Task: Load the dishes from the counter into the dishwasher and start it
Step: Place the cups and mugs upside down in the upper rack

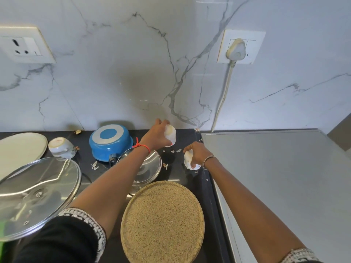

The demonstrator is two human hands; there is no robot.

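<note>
Head view: just above the middle of the frame, the left hand point(158, 134) has its fingers curled round a small white cup point(170, 134), held tilted close to the marble wall point(117, 73). Just right of it and a little lower, the right hand point(197, 153) grips a second white cup point(188, 161) from above, down at the black counter point(85, 168); whether that cup touches the counter I cannot tell. Left of the hands a blue pot point(111, 141) sits upside down, and a steel lid point(146, 166) lies partly under the left forearm. At far left lie a white oval plate point(20, 150) and an upturned small bowl point(60, 147), with a glass lid point(36, 194) in the lower left. A round woven tray point(163, 221) fills the bottom centre. A grey appliance top point(275, 177) takes the right side, below a plugged wall socket point(238, 48)
</note>
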